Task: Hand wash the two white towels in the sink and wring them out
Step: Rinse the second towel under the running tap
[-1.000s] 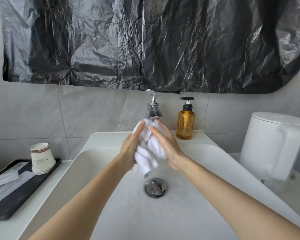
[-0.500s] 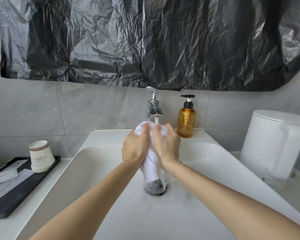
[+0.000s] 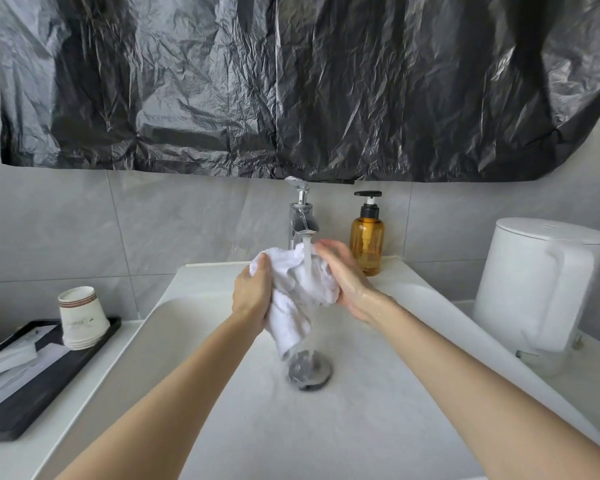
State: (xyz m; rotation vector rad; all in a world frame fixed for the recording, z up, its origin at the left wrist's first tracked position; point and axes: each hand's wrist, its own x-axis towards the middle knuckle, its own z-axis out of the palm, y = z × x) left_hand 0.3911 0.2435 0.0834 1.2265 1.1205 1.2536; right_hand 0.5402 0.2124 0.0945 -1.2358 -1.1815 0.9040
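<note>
One towel (image 3: pixel 288 299): bunched between both hands, tail hanging toward drain (image 3: pixel 310 374).
Left hand (image 3: pixel 252 294): gripping its left side.
Right hand (image 3: pixel 349 284): flat-fingered, pressing its right side.

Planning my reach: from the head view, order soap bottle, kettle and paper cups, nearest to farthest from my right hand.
1. Soap bottle, just behind the right hand.
2. Kettle, on the counter to the right.
3. Paper cups, on the black tray, far left.
</note>
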